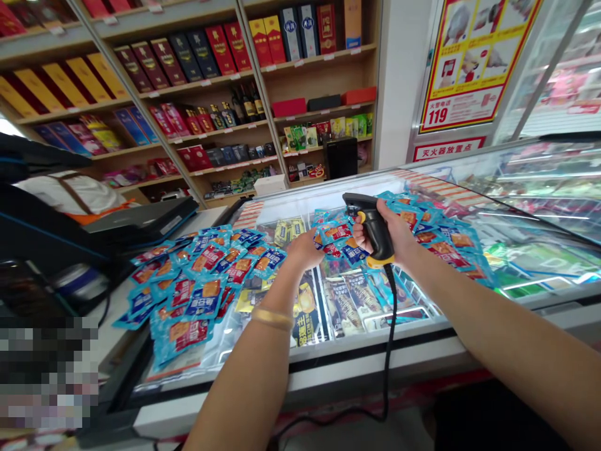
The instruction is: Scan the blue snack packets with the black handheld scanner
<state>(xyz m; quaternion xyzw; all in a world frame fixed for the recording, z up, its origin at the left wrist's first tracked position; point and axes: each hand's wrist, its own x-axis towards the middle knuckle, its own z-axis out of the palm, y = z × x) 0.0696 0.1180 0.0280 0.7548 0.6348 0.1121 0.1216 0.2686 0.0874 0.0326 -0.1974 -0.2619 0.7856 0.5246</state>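
Observation:
My right hand [394, 232] is wrapped round the handle of a black and yellow barcode scanner [377, 233], whose cable hangs down over the freezer's front edge. The scanner is held above a small group of blue snack packets [338, 233]. At the left edge of that group is my left hand [305, 249], its fingers closed at the edge of a snack packet [319, 240]; the fingertips are partly hidden. A large pile of the same blue packets [201, 275] lies to the left on the glass lid, and another heap [446, 238] lies to the right, behind my right forearm.
Beneath the packets is a glass-topped freezer [328, 351] with wrapped ice creams [352, 300] inside. Dark counter equipment [136, 219] stands on the left. Shelves of boxes and bottles [201, 119] line the back, and a poster [474, 62] hangs at the right.

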